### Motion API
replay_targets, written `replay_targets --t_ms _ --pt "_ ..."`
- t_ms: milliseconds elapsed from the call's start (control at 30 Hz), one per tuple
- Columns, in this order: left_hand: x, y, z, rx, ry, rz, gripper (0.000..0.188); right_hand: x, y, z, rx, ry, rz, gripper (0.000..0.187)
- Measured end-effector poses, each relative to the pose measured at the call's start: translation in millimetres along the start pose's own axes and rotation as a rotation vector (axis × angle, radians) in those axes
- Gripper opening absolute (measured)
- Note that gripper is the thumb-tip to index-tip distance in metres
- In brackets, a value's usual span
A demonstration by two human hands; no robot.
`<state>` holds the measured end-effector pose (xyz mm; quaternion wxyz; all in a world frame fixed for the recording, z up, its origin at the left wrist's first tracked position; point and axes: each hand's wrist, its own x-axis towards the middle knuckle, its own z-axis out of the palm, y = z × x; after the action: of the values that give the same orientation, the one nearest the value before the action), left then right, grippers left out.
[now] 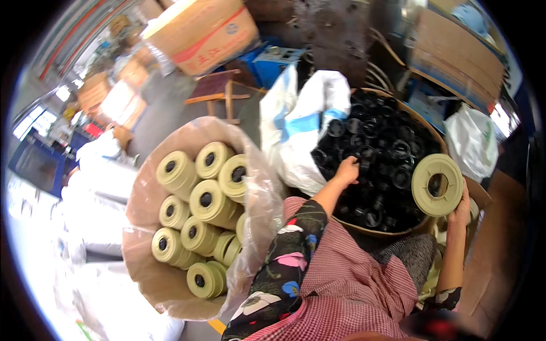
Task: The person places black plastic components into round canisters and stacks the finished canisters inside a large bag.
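Note:
My right hand (pixel 462 206) grips an olive-green plastic spool-like part (pixel 421 182) by its edge. Its round flange faces up and has an open ring in the middle. My left hand (pixel 348 171) is among many black plastic caps (pixel 372 128) in a round carton (pixel 433 135); its fingers are pinched on a black cap, partly lost against the dark pile. To the left, a lined carton (pixel 139 250) holds several olive-green spools (pixel 212 199) with black centres.
A white woven sack (pixel 301 142) drapes over the far left side of the cap carton. A small wooden stool (pixel 219 91) and a large cardboard box (pixel 205 37) are farther back. White sacks (pixel 108 227) lie at the left, and a white plastic bag (pixel 471 139) hangs at the right.

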<state>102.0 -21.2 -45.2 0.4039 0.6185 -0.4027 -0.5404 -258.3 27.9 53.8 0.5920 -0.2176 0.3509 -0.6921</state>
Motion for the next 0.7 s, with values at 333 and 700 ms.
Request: replay_targets --t_ms 333,700 --pt "22 -35 -59 0.603 0.605 0.173 0.019 45 125 61 -0.074 0.081 0.288 0.032" --pt "-2 -30 0 0.801 0.438 0.188 0.021 37 109 60 0.01 -0.065 0.312 0.032"
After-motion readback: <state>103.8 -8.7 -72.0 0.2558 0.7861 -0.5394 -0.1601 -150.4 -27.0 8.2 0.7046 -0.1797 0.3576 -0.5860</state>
